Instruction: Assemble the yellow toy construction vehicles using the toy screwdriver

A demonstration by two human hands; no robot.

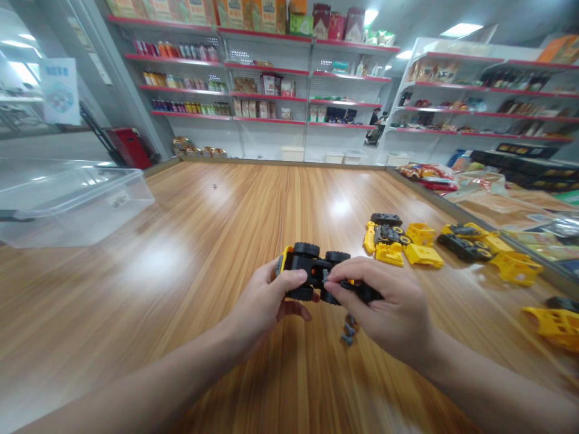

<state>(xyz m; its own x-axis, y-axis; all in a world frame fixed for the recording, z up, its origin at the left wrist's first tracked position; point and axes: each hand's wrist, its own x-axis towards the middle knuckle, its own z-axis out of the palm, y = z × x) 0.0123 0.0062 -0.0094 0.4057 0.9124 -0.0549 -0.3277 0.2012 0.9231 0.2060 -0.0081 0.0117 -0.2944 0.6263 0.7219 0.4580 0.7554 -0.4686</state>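
While the left hand (265,307) steadies the black toy loader chassis (307,265), the right hand (384,307) pinches a grey fastener (325,277) against it, more fasteners (348,330) lying on the table (136,289).

No writing is legible anywhere in view. A paper sign (60,91) is hanging at the left, but its lettering is blurring beyond reading. A small white label (119,199) is sitting on the clear plastic bin (67,205), showing only unreadable marks. The boxes (266,15) on the red-edged store shelves (266,67) are appearing too small to read.
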